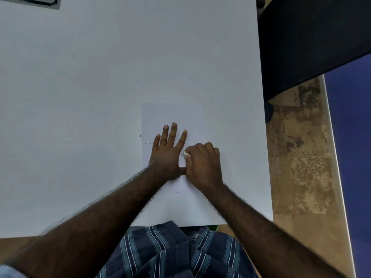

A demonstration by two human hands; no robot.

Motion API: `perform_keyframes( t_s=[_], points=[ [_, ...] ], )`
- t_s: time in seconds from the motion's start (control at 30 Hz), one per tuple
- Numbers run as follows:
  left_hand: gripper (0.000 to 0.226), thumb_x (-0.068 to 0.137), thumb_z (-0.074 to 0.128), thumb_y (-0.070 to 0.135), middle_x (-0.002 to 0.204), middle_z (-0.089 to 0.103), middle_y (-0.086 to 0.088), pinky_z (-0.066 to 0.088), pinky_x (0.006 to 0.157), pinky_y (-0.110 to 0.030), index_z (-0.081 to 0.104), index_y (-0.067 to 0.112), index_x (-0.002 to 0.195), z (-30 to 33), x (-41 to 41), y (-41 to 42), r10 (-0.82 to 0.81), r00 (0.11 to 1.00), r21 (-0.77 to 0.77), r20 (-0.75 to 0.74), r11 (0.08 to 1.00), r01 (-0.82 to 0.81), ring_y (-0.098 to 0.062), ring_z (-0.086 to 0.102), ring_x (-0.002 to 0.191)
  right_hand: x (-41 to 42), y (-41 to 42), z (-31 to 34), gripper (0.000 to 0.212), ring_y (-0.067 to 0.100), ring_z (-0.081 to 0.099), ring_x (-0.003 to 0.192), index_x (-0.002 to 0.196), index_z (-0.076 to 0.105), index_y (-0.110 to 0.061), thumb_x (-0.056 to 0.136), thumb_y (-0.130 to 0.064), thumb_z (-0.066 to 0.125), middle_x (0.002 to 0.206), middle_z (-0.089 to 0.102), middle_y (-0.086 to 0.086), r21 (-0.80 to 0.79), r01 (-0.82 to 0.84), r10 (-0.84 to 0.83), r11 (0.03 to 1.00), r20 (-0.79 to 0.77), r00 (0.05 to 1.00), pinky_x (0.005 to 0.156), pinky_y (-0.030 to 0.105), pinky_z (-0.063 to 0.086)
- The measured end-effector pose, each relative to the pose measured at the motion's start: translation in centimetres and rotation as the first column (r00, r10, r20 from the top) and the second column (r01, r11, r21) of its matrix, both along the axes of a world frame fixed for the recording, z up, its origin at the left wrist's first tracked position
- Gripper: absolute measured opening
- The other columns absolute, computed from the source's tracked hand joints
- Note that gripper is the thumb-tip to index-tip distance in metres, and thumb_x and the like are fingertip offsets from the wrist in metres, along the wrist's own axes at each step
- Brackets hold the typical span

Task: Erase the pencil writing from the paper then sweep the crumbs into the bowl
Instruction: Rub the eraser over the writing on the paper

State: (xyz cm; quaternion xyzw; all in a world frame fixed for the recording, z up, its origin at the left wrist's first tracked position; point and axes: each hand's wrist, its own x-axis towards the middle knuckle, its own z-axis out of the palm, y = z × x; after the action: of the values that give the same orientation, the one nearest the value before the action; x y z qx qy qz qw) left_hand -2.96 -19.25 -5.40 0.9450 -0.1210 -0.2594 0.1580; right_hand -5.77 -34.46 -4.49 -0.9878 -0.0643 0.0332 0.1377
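Observation:
A white sheet of paper lies on the white table, near its right side. My left hand presses flat on the sheet with fingers spread. My right hand is curled beside it, pinching a small white eraser against the paper next to my left index finger. A short pencil mark shows at the sheet's left edge, and a tiny dark speck lies just off the paper. No bowl is in view.
The white table stretches far to the left and back. A grey object sits at the top left corner. A black chair or cabinet stands beyond the table's right edge, above a worn brown floor.

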Motion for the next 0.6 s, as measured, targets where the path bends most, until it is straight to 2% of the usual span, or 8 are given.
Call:
perform_keyframes(
  t_s=[0.1,0.2,0.3,0.4,0.47,0.53,0.6],
  points=[
    [0.131,0.076,0.065,0.080,0.161,-0.041,-0.006,-0.010,0.125,-0.050,-0.021,0.028,0.160,0.0,0.0,0.1,-0.004,1.000,0.003,0.013,1.000,0.004,-0.029,-0.036,0.149,1.9,-0.9,-0.4,0.017,0.024,0.058,0.095,0.106,0.077,-0.023,0.097,-0.029,0.064,0.101,0.074,-0.004,-0.072,-0.019,0.022,0.997,0.046,0.999,0.081,0.040,0.039],
    [0.134,0.076,0.068,0.076,0.161,-0.041,-0.005,-0.010,0.125,-0.048,-0.023,0.024,0.159,0.1,0.1,0.1,0.001,1.000,0.010,0.000,1.000,-0.001,-0.028,-0.036,0.149,4.6,-1.4,-0.5,0.016,0.024,0.059,0.093,0.101,0.075,-0.023,0.097,-0.028,0.061,0.097,0.074,-0.003,-0.104,0.105,-0.099,0.989,0.067,0.993,0.078,0.039,0.037],
    [0.136,0.076,0.067,0.077,0.162,-0.039,-0.004,-0.010,0.126,-0.047,-0.023,0.019,0.159,-0.2,-0.1,0.3,0.016,1.000,0.002,0.011,1.000,-0.016,-0.027,-0.035,0.150,3.9,-0.6,-0.2,0.017,0.025,0.058,0.094,0.099,0.074,-0.024,0.100,-0.027,0.057,0.096,0.073,-0.004,-0.085,0.166,-0.162,0.982,0.056,0.985,0.079,0.041,0.038],
    [0.131,0.080,0.063,0.076,0.164,-0.035,-0.005,-0.008,0.127,-0.047,-0.020,0.016,0.160,-0.5,-0.3,0.3,0.026,0.999,-0.020,0.046,0.999,-0.025,-0.027,-0.031,0.152,-0.2,0.5,0.5,0.017,0.024,0.056,0.094,0.102,0.074,-0.025,0.101,-0.027,0.057,0.097,0.072,-0.005,-0.020,0.059,-0.058,0.998,0.009,0.998,0.080,0.040,0.036],
    [0.128,0.082,0.062,0.074,0.164,-0.035,-0.005,-0.008,0.127,-0.047,-0.021,0.015,0.160,-0.5,-0.3,0.3,0.027,0.998,-0.029,0.049,0.999,-0.025,-0.027,-0.030,0.152,-1.9,0.5,0.5,0.019,0.023,0.055,0.093,0.106,0.075,-0.025,0.102,-0.028,0.057,0.098,0.072,-0.005,-0.036,-0.043,0.043,0.998,0.001,0.999,0.078,0.039,0.033],
    [0.132,0.079,0.063,0.078,0.164,-0.035,-0.005,-0.009,0.127,-0.047,-0.021,0.015,0.160,-0.6,-0.2,0.3,0.028,0.999,-0.025,0.047,0.999,-0.026,-0.027,-0.031,0.152,-0.4,-0.2,0.1,0.019,0.024,0.055,0.093,0.106,0.074,-0.025,0.102,-0.029,0.056,0.099,0.071,-0.005,-0.064,-0.052,0.054,0.997,0.036,0.998,0.079,0.040,0.033],
    [0.136,0.076,0.065,0.079,0.164,-0.036,-0.005,-0.009,0.126,-0.047,-0.021,0.015,0.160,-0.6,-0.2,0.3,0.021,0.999,-0.018,0.037,1.000,-0.020,-0.027,-0.032,0.151,2.5,-0.5,-0.3,0.017,0.026,0.056,0.093,0.104,0.074,-0.025,0.100,-0.028,0.057,0.097,0.071,-0.004,-0.101,0.015,-0.007,0.995,0.085,0.996,0.079,0.041,0.034]
  ],
)
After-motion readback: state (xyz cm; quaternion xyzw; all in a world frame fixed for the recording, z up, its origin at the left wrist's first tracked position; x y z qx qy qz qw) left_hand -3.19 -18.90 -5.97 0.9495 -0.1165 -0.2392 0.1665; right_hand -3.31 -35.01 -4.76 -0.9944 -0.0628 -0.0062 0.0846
